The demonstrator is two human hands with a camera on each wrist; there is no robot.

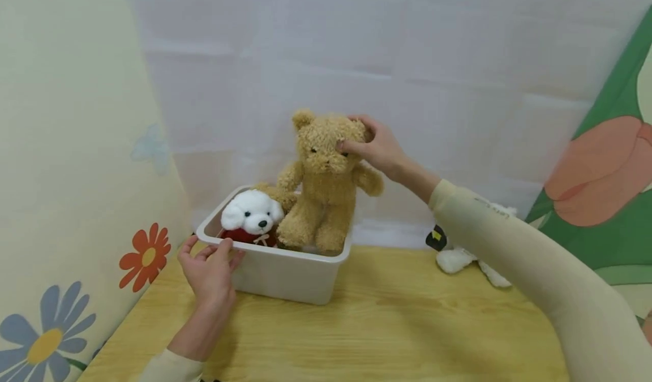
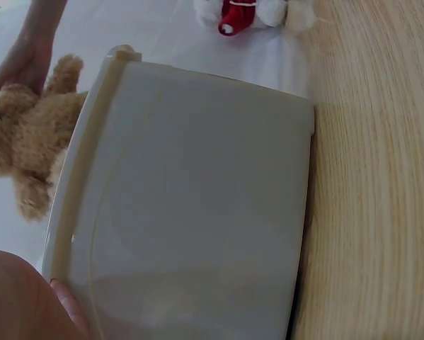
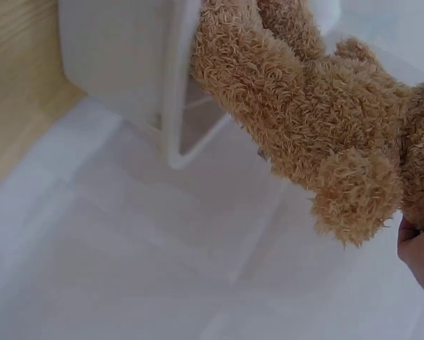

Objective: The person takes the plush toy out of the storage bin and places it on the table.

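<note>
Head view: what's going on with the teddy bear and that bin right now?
A person's right hand grips the tan teddy bear by its head, holding it upright with its legs inside the white bin. The left hand holds the bin's near rim. A white plush dog already lies in the bin, and another white plush toy lies on the wooden table.

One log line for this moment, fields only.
right hand: grips tan teddy bear head | bear: legs in white bin | left hand: holds bin rim

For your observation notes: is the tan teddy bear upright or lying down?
Upright: the tan teddy bear stands with feet in the bin, the right hand holding its head.
</note>
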